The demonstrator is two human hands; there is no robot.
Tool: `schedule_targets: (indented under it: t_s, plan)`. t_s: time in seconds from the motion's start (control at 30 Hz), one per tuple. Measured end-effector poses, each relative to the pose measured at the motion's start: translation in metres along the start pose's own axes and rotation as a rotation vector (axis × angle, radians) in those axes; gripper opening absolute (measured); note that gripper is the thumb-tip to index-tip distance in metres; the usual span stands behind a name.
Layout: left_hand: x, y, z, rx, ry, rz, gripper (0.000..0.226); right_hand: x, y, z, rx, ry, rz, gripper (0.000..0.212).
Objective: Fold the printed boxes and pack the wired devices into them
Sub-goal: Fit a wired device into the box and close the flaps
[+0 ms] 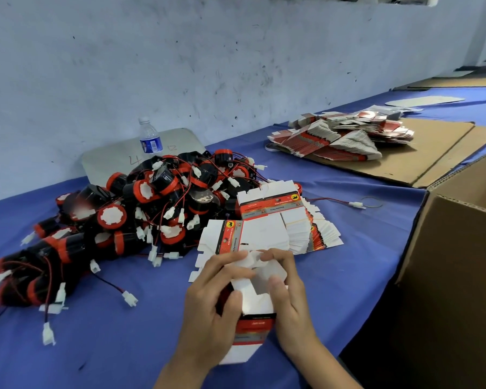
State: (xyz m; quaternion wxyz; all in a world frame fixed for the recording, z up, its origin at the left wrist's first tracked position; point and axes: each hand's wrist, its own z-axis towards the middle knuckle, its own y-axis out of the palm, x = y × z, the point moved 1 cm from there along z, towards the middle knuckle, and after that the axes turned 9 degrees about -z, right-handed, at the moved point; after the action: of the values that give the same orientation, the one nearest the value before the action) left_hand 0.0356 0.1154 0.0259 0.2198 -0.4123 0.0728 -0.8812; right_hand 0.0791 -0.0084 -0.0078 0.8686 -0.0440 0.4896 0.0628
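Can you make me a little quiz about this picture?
1. True or false: both hands hold one box.
2. What stands behind the pile of wired devices? A) water bottle B) cup C) lamp
3. Fill in: the table cloth is ____.

Key: 1 true, the left hand and right hand both have a grip on it. 2 A, the water bottle. 3 blue.

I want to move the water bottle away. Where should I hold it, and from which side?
Grip the bottle round its upper body, just under the cap, coming from above. It stands upright behind the pile of devices, whose wires hide its base, so only the top is free.
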Motion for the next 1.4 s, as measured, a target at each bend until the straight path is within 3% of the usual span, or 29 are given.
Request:
schedule_targets:
  t_s: [0.37,0.47,0.8,1.13,1.4]
  plan:
    - [0.004,0.006,-0.001,-0.172,0.152,0.107,0.024,0.003,0.001,0.003,-0.024,0.124,0.031,0.048]
    - [0.007,0.007,0.000,-0.211,0.192,0.122,0.034,0.001,0.000,0.003,-0.028,0.112,0.058,0.046]
    - [0.006,0.007,-0.001,-0.140,0.261,0.175,0.016,0.001,-0.004,0.005,-0.011,0.130,0.135,0.024]
    - [0.002,0.010,-0.003,-0.145,0.243,0.193,0.015,0.003,-0.005,0.007,0.086,0.168,0.109,0.039]
    - [0.002,0.011,-0.002,-0.198,0.214,0.142,0.013,0.003,-0.008,0.009,0.037,0.313,0.172,0.045]
